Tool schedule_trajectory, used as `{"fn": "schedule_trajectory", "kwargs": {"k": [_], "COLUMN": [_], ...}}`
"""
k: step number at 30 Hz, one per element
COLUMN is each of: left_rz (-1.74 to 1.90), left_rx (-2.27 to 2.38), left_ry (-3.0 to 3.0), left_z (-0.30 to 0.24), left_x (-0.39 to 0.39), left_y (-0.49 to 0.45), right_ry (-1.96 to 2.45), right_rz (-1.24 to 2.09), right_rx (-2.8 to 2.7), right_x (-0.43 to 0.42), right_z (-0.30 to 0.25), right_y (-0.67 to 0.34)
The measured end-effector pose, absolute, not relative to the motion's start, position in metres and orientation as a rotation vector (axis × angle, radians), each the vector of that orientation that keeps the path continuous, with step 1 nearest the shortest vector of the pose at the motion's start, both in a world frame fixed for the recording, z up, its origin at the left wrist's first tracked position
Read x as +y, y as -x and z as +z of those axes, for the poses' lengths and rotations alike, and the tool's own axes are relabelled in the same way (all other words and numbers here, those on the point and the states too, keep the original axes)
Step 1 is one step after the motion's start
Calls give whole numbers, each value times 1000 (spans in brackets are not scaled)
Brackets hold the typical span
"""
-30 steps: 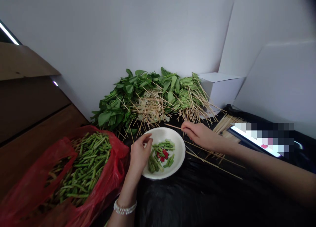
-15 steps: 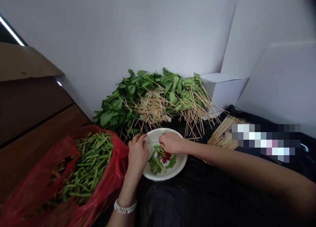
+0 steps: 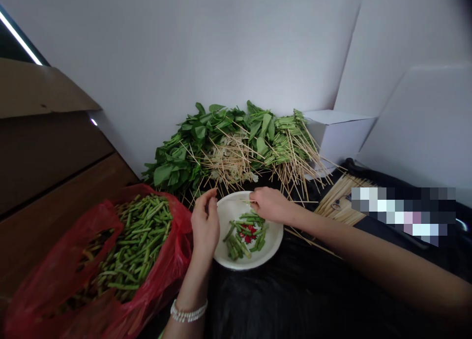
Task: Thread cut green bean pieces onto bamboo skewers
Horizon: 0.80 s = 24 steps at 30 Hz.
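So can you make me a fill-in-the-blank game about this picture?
The plastic bag is ____.
The beaded bracelet is on the ____ wrist.
The right hand reaches over a ____ plate of cut green beans.

Missing words: red; left; white.

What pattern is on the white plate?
The white plate shows a red flower at its centre, best seen in the head view.
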State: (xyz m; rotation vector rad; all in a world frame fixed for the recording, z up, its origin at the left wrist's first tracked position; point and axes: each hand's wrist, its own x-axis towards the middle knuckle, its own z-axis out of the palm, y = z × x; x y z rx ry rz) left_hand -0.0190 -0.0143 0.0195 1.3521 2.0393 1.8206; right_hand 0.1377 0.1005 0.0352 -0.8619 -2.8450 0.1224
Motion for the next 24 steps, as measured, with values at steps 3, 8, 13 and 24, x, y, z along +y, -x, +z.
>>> {"fn": "schedule_trajectory", "kwargs": {"k": [3,8,13,24], "left_rz": [1809,1616,1638,1724], "left_rx": [1692,1307,1256,1226], "left_ry": [-1053,-820,-800,-669], "left_z": [20,17,17,19], "left_x": [-14,-12,-11,-11], "left_y": [11,-1,-4,2], "right_ry": [799,587,524,756], "right_rz": [226,525,637,-36], "right_rx": [-2754,-2513,-2426,-2447], "right_x": [102,88,78,84], "right_z": [45,45,39,25], "right_y": [-150,-154,-147,-168]}}
